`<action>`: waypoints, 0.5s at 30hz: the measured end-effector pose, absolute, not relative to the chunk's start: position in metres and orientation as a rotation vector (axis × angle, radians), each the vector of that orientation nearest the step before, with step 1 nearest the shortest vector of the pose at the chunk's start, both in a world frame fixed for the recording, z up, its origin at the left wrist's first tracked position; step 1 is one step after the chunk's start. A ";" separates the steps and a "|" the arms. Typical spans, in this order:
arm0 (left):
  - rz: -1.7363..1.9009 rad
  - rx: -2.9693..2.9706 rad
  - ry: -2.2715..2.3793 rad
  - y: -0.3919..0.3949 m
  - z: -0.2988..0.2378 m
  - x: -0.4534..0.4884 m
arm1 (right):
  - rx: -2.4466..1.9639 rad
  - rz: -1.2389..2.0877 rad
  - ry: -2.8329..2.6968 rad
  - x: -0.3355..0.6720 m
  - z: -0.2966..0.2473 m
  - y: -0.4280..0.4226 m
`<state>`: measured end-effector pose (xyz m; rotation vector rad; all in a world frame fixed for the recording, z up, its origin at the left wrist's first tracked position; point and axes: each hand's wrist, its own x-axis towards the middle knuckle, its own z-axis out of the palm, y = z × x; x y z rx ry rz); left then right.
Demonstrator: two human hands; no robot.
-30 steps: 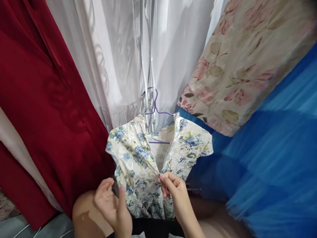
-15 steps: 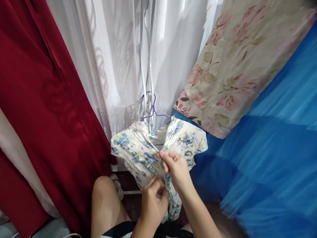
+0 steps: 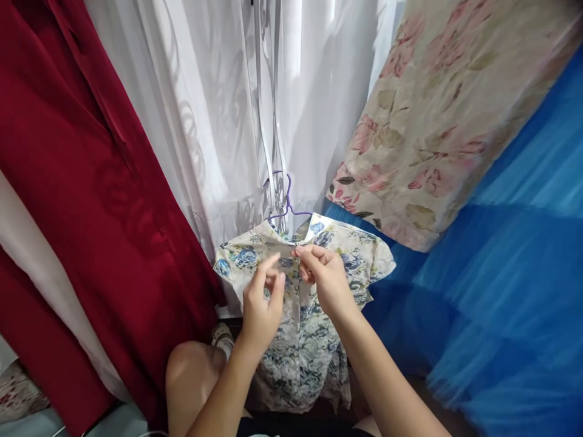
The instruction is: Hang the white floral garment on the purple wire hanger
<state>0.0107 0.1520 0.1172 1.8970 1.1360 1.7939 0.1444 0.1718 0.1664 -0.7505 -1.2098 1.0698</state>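
A white dress with blue flowers point(image 3: 291, 340) hangs in front of me on a purple hanger point(image 3: 288, 200). My right hand point(image 3: 325, 273) pinches the dress at the middle of its neckline, over a seam that runs down the front-facing side. Whatever small fastener lies between those fingertips is hidden. My left hand point(image 3: 263, 297) hovers just left of it, over the upper part of the dress, with thumb and forefinger apart and nothing seen in them. The two neckline edges meet at the right fingertips.
Dark red cloth point(image 3: 104, 182) hangs on the left, and white fabric point(image 3: 214, 121) with white straps point(image 3: 273, 121) hangs behind. Pink-flowered cloth point(image 3: 410, 139) and blue tulle point(image 3: 501, 303) fill the right. My bent knee point(image 3: 191, 370) is below left.
My left hand has let go of the dress lower down and risen. My right hand has moved up to the neckline. The open V at the neck has come together and the dress hangs flatter.
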 end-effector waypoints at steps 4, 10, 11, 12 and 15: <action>1.739 2.267 1.036 0.179 0.171 0.011 | -0.753 0.909 -1.317 0.148 0.171 0.173; 2.059 2.103 1.088 0.190 0.189 0.005 | -0.983 0.588 -1.337 0.142 0.138 0.192; 2.158 1.977 1.113 0.195 0.190 -0.007 | -0.994 0.629 -1.337 0.140 0.131 0.191; 2.248 1.846 1.140 0.201 0.189 -0.021 | -0.987 0.698 -1.335 0.137 0.124 0.187; 2.397 1.443 1.158 0.223 0.172 -0.070 | -0.907 0.951 -1.300 0.128 0.108 0.161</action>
